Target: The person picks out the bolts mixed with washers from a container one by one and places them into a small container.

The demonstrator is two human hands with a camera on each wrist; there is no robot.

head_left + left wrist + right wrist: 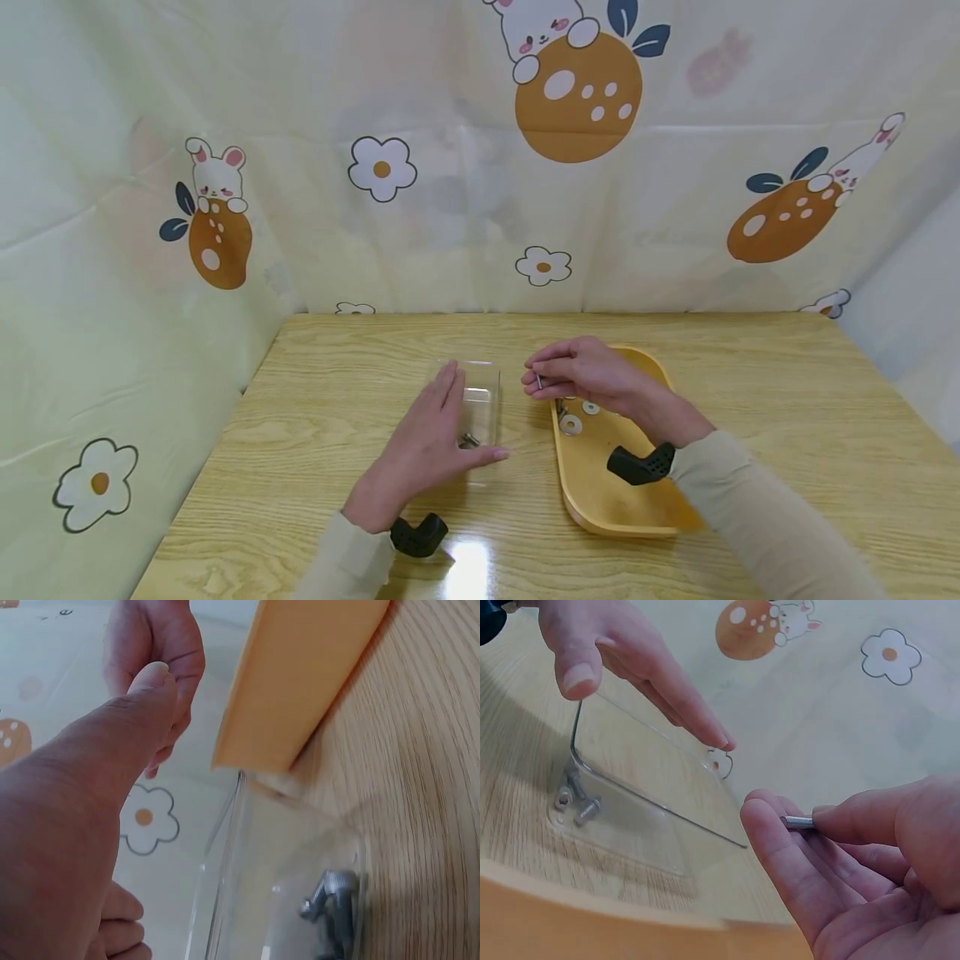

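My right hand point(588, 371) pinches a small metal bolt point(799, 822) between thumb and fingers, above the far left rim of the orange tray point(607, 492). Part of the bolt is hidden under the thumb. To the left stands a clear plastic box point(487, 408). Several silver socket-head bolts point(341, 900) lie together at one end of it. Beside and over this box is my left hand point(423, 433), fingers straight and thumb spread out, with nothing held. It covers the box's left side in the head view.
Inside the tray lie flat washers point(571, 425) and some dark metal pieces point(560, 408) along its left wall; my right forearm covers part of it. Both containers stand on a wooden table point(322, 375). A printed curtain point(450, 233) hangs behind the table's back edge.
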